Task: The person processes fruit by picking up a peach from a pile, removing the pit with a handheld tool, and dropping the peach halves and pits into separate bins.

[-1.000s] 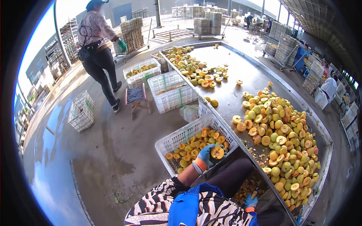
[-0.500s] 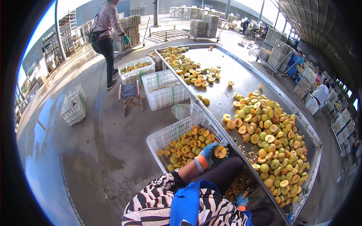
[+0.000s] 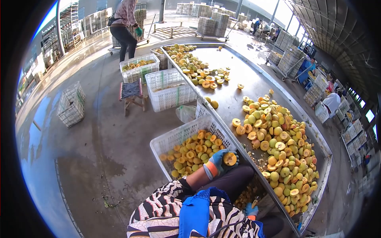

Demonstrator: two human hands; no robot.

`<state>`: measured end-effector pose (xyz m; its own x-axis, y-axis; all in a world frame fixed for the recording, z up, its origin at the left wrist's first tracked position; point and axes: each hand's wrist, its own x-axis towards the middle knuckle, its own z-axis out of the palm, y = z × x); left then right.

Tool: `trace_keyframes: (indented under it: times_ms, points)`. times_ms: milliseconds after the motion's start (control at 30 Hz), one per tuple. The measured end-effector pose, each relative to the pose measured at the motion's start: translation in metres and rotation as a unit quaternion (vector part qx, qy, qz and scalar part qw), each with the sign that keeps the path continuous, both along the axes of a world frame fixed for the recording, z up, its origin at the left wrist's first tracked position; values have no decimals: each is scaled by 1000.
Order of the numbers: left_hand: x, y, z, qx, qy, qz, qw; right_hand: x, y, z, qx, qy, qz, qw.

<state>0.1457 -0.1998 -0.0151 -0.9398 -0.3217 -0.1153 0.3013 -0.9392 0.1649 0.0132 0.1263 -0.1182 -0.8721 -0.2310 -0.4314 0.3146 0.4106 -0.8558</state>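
Note:
My left hand (image 3: 217,162), in a blue glove with an orange cuff, grips a peach half (image 3: 229,159) with its cut face showing. It is above the near edge of a white crate (image 3: 159,147) filled with peach halves (image 3: 195,152). Low by my knees, my right hand (image 3: 251,210), also gloved, is closed round a small tool (image 3: 256,200) whose kind I cannot make out; the table edge partly hides it. Beside both hands, a large heap of peach halves (image 3: 283,146) lies on the metal table (image 3: 242,69).
More peach halves (image 3: 198,71) lie at the table's far end. White crates (image 3: 164,89), a folding stool (image 3: 131,92) and another crate (image 3: 72,104) stand on the left. A person (image 3: 126,27) stands behind them. Stacked crates and several workers are on the right.
The view has shifted slightly. The person at the back has moved right and bends towards the crates. My left hand still holds the peach half, and my right hand stays low.

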Motion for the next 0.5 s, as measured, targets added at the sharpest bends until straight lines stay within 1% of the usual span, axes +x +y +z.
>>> trace_keyframes:
  times_ms: [100, 233, 300, 367, 467, 500]
  points:
    - [-3, 1, -5, 0, 15, -3, 1000, -6, 2, -16, -25, -7, -10, 1000]
    - [-9, 6, -4, 8, -16, -5, 1000, -8, 7, -5, -36, -16, 0, 999]
    - [-12, 9, -1, 10, -33, -10, 999, -14, 14, -9, -29, -20, -11, 999]
    - [-19, 9, -3, 10, -31, -40, 999, -19, 13, -4, -37, -21, -32, 999]
    - [-35, 11, -2, -7, -45, -44, 998, -24, 10, 17, -42, -28, -47, 998]
    - [-40, 11, 0, -11, -59, -49, 997, -27, 10, 22, -62, -30, -50, 996]
